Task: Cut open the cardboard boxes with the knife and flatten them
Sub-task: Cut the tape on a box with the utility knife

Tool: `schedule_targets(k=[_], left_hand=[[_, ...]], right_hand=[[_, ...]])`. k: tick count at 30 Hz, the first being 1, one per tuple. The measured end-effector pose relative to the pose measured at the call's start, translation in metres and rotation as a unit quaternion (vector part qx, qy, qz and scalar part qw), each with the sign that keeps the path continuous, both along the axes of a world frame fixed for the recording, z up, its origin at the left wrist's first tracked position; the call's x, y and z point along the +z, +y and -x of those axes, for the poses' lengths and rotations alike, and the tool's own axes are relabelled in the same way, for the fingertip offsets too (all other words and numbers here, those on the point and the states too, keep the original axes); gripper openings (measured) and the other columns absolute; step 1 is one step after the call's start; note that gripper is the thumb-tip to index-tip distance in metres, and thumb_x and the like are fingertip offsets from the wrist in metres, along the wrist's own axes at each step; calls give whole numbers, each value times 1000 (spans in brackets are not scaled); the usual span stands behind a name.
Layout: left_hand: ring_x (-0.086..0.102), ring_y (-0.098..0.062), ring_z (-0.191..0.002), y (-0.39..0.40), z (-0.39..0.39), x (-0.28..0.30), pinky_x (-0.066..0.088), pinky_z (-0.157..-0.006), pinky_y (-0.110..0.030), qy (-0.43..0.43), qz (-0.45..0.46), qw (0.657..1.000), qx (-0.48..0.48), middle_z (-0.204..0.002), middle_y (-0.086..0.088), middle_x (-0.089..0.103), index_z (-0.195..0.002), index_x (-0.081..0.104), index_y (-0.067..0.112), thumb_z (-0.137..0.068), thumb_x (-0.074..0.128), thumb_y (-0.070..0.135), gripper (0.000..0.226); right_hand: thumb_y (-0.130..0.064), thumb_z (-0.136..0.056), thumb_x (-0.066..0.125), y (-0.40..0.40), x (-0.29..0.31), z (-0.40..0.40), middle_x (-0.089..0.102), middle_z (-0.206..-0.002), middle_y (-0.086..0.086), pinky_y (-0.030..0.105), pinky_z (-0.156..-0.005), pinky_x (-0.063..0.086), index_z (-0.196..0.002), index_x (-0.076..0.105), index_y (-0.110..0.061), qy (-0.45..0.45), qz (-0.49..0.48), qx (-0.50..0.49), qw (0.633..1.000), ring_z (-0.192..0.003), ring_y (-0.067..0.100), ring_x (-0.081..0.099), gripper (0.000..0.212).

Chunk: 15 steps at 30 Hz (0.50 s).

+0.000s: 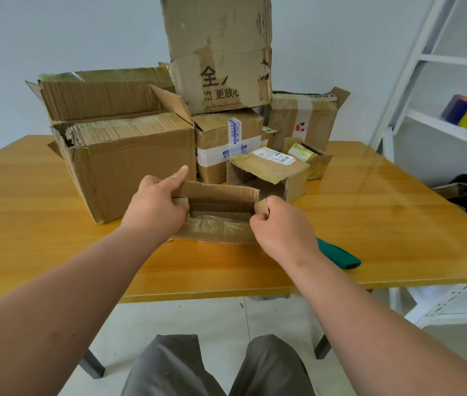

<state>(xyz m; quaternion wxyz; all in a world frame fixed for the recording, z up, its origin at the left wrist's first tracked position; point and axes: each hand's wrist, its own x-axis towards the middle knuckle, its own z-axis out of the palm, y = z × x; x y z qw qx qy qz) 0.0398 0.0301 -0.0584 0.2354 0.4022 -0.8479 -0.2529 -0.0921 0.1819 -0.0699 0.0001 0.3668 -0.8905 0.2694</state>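
Both hands (pixel 155 207) gripping small box (pixel 218 212), knife (pixel 338 254) half-hidden

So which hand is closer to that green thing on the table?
Right. The right hand pinches the small open box's right flap, just beside the green object. The left hand grips the box's left side, farther away.

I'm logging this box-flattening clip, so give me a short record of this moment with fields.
surface: wooden table
box in hand: small open box, near the front edge
left hand: grips the box's left flap, forefinger straight
right hand: pinches the box's right flap
behind: pile of boxes, some taped, some open
green object: lies on the table under the right wrist; may be the knife, cannot tell
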Motion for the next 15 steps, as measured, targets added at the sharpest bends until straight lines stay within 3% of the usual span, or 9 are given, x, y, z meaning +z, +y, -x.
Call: schedule_targets(k=[3,6,9,13,15], left_hand=[[50,-17,-79,1,2,3,48,-57,-24,-37,-56,998,-5,-136,-3,29,-147,17,55,-95,51,15,74],[52,-27,-86,2,2,12,50,-59,-31,-42,-148,988,-27,-141,-4,26,-146,11,58,-91,50,4,86],[52,-31,-90,6,-1,17,51,-59,-33,-46,-185,981,-35,-147,-5,22,-145,8,61,-86,49,-4,97],[44,-22,-96,12,-7,15,55,-71,-37,-41,-200,977,-55,-150,-4,18,-143,7,64,-81,50,-13,108],[39,-15,-91,13,-11,12,53,-70,-34,-25,-198,977,-68,-151,-3,20,-143,5,64,-80,50,-16,112]], right_hand=[[-32,-98,51,2,-1,1,54,-89,-4,26,-57,41,-101,47,-23,-3,4,5,1000,-79,16,54,10],[-33,-98,51,3,-2,0,51,-85,-5,24,-52,35,-101,47,-23,-12,4,7,1000,-75,15,52,11],[-34,-97,53,4,-3,-1,52,-84,-5,24,-52,34,-104,47,-22,-35,5,9,999,-75,15,52,15],[-33,-95,55,5,-3,-2,52,-83,-2,25,-53,33,-105,48,-19,-62,9,3,998,-69,12,48,18],[-33,-96,55,6,-4,-2,52,-83,-3,25,-52,32,-106,49,-19,-60,3,-2,998,-69,11,47,18]])
